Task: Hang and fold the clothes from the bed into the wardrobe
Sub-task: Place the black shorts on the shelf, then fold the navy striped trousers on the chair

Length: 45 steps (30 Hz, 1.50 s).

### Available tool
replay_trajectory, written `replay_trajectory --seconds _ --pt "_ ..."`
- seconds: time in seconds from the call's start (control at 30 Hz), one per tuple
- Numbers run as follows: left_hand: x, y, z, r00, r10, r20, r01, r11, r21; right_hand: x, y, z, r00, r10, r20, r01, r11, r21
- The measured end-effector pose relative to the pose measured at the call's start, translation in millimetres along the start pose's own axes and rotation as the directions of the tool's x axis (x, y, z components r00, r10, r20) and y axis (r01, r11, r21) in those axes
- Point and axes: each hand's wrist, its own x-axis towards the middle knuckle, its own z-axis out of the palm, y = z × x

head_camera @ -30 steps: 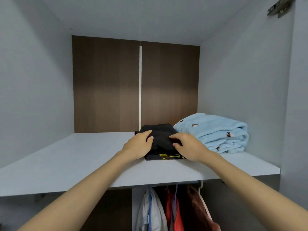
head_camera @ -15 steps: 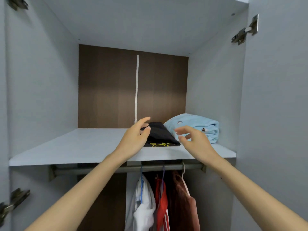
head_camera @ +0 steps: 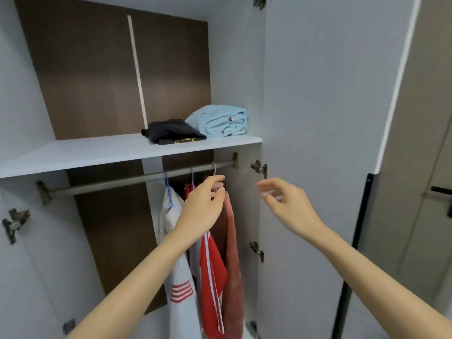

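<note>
A folded black garment [head_camera: 171, 131] lies on the white wardrobe shelf [head_camera: 97, 152], beside a folded light-blue towel [head_camera: 220, 121]. Below the shelf a metal rail [head_camera: 110, 183] carries three hung clothes: a white garment with red stripes [head_camera: 178, 277], a red garment with white stripes [head_camera: 211, 272] and a brownish-red one [head_camera: 232, 253]. My left hand [head_camera: 203, 209] hovers in front of the hangers with relaxed fingers and holds nothing. My right hand [head_camera: 286, 204] is open in the air in front of the open right door [head_camera: 318, 118], apart from everything.
The wardrobe's right door stands open, with hinges [head_camera: 259, 167] on its inner edge. Part of the left door with a hinge [head_camera: 14, 221] shows at the left edge. A beige door with a black handle [head_camera: 442, 192] is at the far right.
Both hands left the black garment on the shelf and dropped back to rail height. The view pulled away from the shelf and tilted down.
</note>
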Motion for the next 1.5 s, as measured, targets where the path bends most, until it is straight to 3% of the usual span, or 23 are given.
replay_trajectory --seconds 0.2,0.37,0.6,0.77,0.9,1.23,1.5 --pt "-71.8 49.8 90.8 0.970 0.044 0.238 -0.046 0.999 0.000 -141.7 31.4 -70.8 0.964 0.236 -0.122 -0.242 0.970 -0.036" --pt "-133.7 85.7 176.4 0.884 0.113 0.453 -0.087 0.993 -0.079 -263.8 57.3 -127.3 0.870 0.421 -0.256 -0.462 0.878 -0.127" --pt "-253.3 150.8 307.0 0.643 0.206 0.738 -0.100 0.977 -0.186 -449.6 80.2 -199.5 0.612 0.653 -0.447 -0.752 0.656 -0.071" --pt "-349.4 216.9 381.0 0.450 0.287 0.846 -0.132 0.958 -0.255 -579.1 72.3 -245.0 0.404 0.731 -0.550 -0.877 0.480 -0.008" --pt "-417.9 268.2 426.4 0.282 0.333 0.900 -0.162 0.941 -0.297 -671.4 61.6 -271.9 0.232 0.762 -0.605 -0.936 0.344 0.074" --pt "-549.3 328.8 523.5 -0.004 0.322 0.947 -0.188 0.930 -0.317 -846.6 67.0 -309.5 -0.152 0.798 -0.583 -0.927 0.090 0.365" --pt "-599.6 360.2 642.5 -0.194 0.283 0.939 -0.212 0.923 -0.322 -916.9 134.6 -348.8 -0.409 0.767 -0.494 -0.820 -0.072 0.567"
